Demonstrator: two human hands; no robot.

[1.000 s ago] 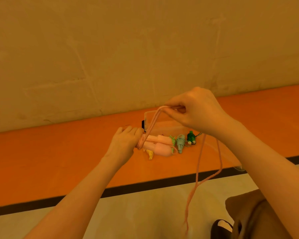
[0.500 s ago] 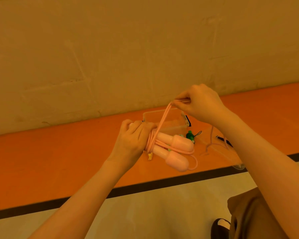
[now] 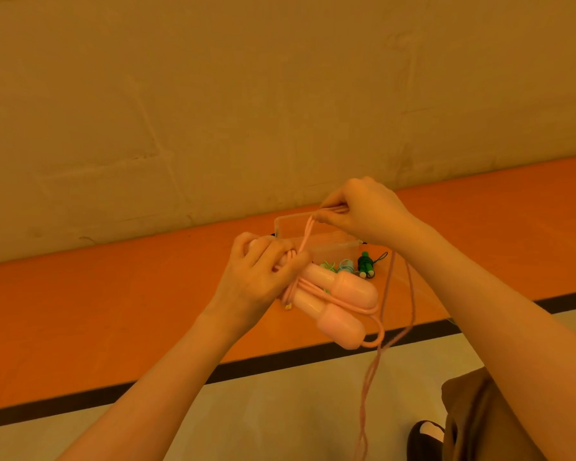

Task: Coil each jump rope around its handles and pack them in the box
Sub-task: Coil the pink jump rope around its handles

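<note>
My left hand (image 3: 260, 277) grips the two pink jump-rope handles (image 3: 340, 304) side by side, their rounded ends pointing down-right. Several turns of pink rope (image 3: 291, 287) are wound round the handles beside my fingers. My right hand (image 3: 366, 211) pinches the rope up above the handles, and the loose rope (image 3: 386, 294) hangs from it down toward the floor. Behind the handles a clear plastic box (image 3: 293, 224) stands on the orange floor strip. A green coiled jump rope (image 3: 365, 263) and a pale blue one (image 3: 346, 264) lie beside the box, partly hidden.
The orange floor strip (image 3: 113, 311) runs along a beige wall (image 3: 213, 111), edged by a black line (image 3: 280, 361) and pale flooring. My brown trouser leg (image 3: 479, 420) and a dark shoe (image 3: 426, 434) show at bottom right.
My left hand has turned the pink handles toward me, and they are closer to the camera. My right hand stays above them pinching the rope, and more rope lies wound round the handles.
</note>
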